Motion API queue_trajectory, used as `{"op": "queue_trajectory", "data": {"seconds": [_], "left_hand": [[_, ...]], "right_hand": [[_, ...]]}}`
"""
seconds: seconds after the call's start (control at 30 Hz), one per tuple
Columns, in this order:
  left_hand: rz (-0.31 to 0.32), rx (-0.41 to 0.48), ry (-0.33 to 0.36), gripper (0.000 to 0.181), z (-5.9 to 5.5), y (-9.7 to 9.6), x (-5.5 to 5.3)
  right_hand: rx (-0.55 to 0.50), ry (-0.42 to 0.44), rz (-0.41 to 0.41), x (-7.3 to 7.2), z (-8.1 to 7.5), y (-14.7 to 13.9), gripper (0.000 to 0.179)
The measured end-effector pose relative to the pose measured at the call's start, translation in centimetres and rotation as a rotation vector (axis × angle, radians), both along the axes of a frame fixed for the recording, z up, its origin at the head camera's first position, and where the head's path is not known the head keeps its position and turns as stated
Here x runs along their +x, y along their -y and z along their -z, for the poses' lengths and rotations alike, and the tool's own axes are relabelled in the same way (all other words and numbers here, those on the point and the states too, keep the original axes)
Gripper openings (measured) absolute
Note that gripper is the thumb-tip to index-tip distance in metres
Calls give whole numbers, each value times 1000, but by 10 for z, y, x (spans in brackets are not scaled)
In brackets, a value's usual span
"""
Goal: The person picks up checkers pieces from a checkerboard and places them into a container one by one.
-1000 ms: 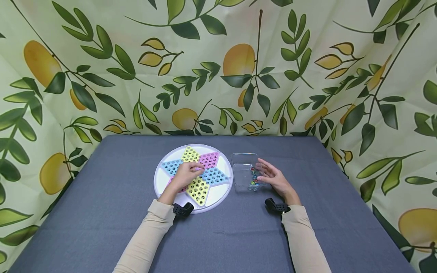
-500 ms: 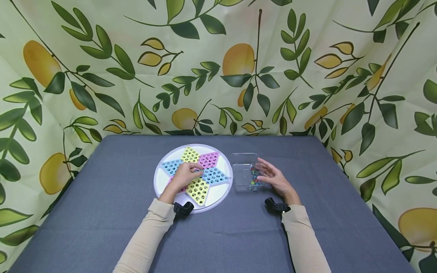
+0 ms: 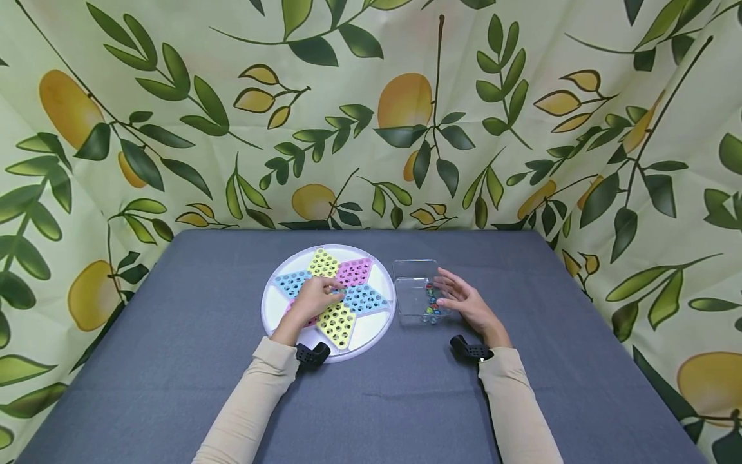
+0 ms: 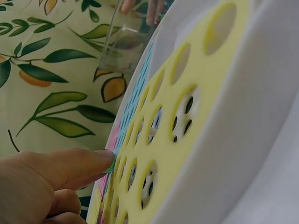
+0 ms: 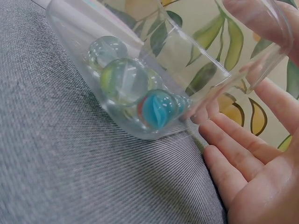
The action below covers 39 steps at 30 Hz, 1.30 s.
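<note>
Over the middle of a round white Chinese checkers board (image 3: 373, 328), my left hand (image 3: 315, 298) reaches in with thumb and index finger close together. The left wrist view shows a small green bit of a marble (image 4: 109, 168) at the fingertip, mostly hidden, pinched just above the holes. My right hand (image 3: 468, 310) is at the right wall of a clear plastic box (image 3: 413, 296). Its thumb (image 5: 254, 21) lies over the rim and its other fingers (image 5: 236, 151) are along the outside, holding that wall. Several glass marbles (image 5: 160, 109) lie in the box beside that hand.
The board's star has yellow (image 3: 336, 325), pink (image 3: 355, 272) and blue (image 3: 366, 299) points full of holes. Box and board stand close together on a grey cloth-covered table (image 3: 371, 412). A leaf-patterned curtain (image 3: 348, 142) hangs behind and at both sides.
The left fingers shift very slightly over the middle of the board. The right hand stays at the box, and a few marbles near its thumb appear to have shifted slightly.
</note>
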<state>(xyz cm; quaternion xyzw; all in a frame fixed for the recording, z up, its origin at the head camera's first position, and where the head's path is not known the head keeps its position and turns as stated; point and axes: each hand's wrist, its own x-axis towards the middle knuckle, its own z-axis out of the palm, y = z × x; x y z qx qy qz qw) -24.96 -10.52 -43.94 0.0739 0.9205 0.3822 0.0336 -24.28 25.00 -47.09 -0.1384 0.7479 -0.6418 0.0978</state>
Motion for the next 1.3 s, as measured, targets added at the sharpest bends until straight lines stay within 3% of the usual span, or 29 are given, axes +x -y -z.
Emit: {"op": "queue_trajectory", "data": {"seconds": [0.3, 0.53, 1.0, 1.3], "left_hand": [[31, 41, -26, 23, -2, 3, 3], [-7, 40, 44, 25, -5, 0, 2], [7, 62, 14, 25, -15, -5, 5], [36, 123, 13, 26, -23, -13, 9]], "right_hand": [[12, 12, 8, 0, 0, 1, 79], [17, 26, 9, 0, 0, 1, 78], [30, 29, 15, -1, 0, 1, 78], [29, 21, 6, -1, -1, 1, 78]]}}
